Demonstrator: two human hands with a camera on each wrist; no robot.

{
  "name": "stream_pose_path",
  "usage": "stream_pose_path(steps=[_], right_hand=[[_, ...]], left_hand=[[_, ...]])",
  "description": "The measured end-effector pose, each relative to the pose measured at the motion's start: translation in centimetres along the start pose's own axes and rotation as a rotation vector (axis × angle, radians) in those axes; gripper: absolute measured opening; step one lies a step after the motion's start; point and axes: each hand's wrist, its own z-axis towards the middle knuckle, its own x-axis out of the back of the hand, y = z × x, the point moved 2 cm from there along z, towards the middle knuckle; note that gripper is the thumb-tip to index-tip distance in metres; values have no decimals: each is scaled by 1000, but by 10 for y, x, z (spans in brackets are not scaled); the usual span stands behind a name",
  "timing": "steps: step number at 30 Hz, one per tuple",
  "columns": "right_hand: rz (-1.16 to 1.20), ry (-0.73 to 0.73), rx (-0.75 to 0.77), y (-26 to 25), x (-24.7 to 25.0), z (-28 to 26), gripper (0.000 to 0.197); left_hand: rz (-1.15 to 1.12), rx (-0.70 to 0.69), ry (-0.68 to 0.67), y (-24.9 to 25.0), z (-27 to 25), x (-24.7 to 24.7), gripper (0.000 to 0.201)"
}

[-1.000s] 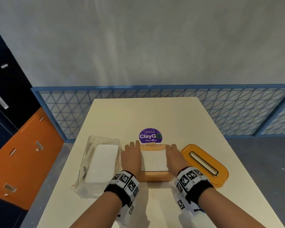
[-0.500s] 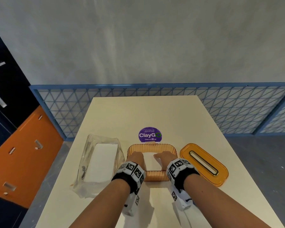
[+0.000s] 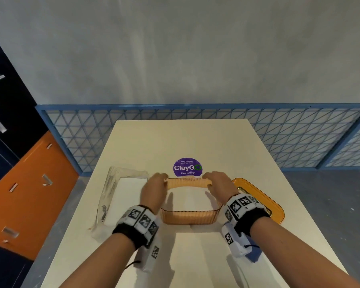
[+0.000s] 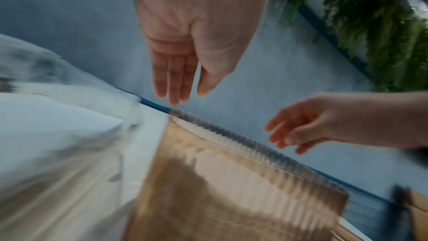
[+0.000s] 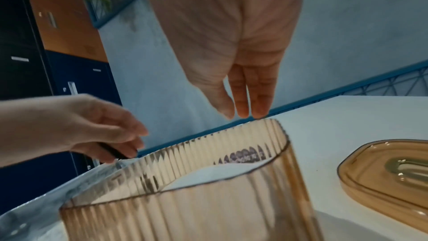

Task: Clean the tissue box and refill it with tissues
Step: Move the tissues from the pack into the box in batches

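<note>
The amber ribbed tissue box (image 3: pixel 189 217) stands open-topped at the table's middle, with a white tissue stack (image 3: pixel 190 199) lying inside it. My left hand (image 3: pixel 157 180) hovers at the box's far left corner, fingers straight and holding nothing (image 4: pixel 178 92). My right hand (image 3: pixel 211 180) is at the far right corner, its straight fingertips (image 5: pixel 242 114) just above the rim (image 5: pixel 275 125). The box's amber lid (image 3: pixel 260 199), slot upward, lies on the table to the right. The tissues (image 5: pixel 215 172) show through the ribbed wall.
A clear plastic pack (image 3: pixel 123 196) with more white tissues lies left of the box. A purple ClayGo sticker (image 3: pixel 187 167) is on the cream table (image 3: pixel 175 138) behind it. A blue mesh railing (image 3: pixel 289 138) runs beyond the far edge; orange and dark lockers (image 3: pixel 29 183) stand left.
Half a second ago both hands were down inside the box on the tissues, close together. They have lifted out and spread apart to the box's far corners.
</note>
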Motion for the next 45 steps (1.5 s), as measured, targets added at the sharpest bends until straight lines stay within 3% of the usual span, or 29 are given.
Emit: stream_pose_path(steps=[2,6,12,15,27,31,34,40,42,45], right_hand=[[33,53,-49,9,5,-5,45],[112,-138,-162,18,-2,-13,58],[150,-203,-254,23,-4,-9,56],[155,-210,-265,23,-3,-10,54],[145,-227,-306,22,-4,-11,56],[128,-244,-309,20,-3,-11,57],[105,-253,-290,20,-2,-11,57],[84,-297,-241,20,4,-10,57],[124,-219,-207,20,9,-9,51],[315,53,-145,7,24,-6,37]], left_hand=[[-31,76,135,-29,-2,10,27],[51,358,-4,-92,-2,-6,29],[262,405,-50,-91,-13,-20,51],[304,428,-71,-88,-13,-25,49],[301,433,-61,-81,-12,-24,36],[388,427,-147,-74,-12,-23,28],[475,402,-186,-69,-13,-25,28],[474,285,-119,-64,-15,9,26],[425,251,-22,-57,-19,32,26],[326,171,167,-38,-28,67,23]])
